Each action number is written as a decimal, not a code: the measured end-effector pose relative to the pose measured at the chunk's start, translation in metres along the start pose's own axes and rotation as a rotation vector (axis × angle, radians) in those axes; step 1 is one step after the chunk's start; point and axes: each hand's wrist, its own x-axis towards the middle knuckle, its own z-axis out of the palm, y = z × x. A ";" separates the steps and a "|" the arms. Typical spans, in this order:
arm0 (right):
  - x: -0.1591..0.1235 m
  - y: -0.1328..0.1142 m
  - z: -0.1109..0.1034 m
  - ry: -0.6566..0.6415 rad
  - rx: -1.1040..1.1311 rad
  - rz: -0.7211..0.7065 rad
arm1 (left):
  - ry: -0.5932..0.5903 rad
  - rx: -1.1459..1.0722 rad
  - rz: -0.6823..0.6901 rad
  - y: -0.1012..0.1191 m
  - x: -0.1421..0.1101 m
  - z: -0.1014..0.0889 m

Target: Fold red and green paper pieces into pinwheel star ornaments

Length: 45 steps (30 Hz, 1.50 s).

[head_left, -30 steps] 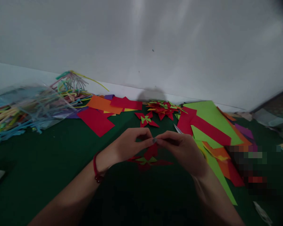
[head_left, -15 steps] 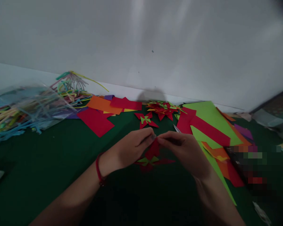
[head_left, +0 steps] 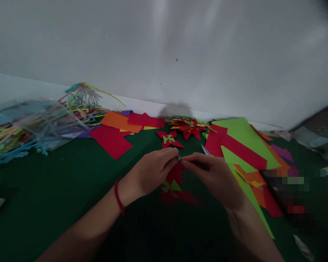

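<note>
In the head view, the left hand [head_left: 150, 171] and right hand [head_left: 215, 174] meet over the middle of the green table surface [head_left: 57, 189], and the thing they work on, a red-and-green paper flower [head_left: 175, 185], hangs just below and between their fingertips. The left thumb and forefinger pinch together at the upper end of its red petal, the other left fingers curled in; the right thumb and forefinger are pressed together right beside them, though whether they grip the same petal I cannot tell. Holding it by that one end probably leaves the green centre and the lower petals free of the fingers, and having both hands so close likely steadies a light, floppy piece. Just beyond the hands lies a similar flower [head_left: 168, 139], with a pile of flowers [head_left: 188, 127] behind it near the wall [head_left: 112, 47], perhaps set there to leave the near space for the hands. Flat paper lies to both sides, a red sheet [head_left: 111, 141] on the left and a large green sheet [head_left: 243, 134] on the right, seemingly within easy reach, while coloured stems under a clear plastic bag [head_left: 57, 120] sit farther left, well apart from the hands
</note>
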 end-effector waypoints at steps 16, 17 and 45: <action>0.004 0.003 0.004 0.095 0.135 0.030 | -0.081 -0.004 -0.085 0.000 -0.002 0.001; 0.004 0.003 0.005 0.092 0.130 0.033 | -0.070 0.021 -0.089 0.000 -0.002 0.001; 0.004 0.009 0.026 0.238 0.213 -0.022 | -0.044 0.029 -0.080 0.004 -0.003 0.005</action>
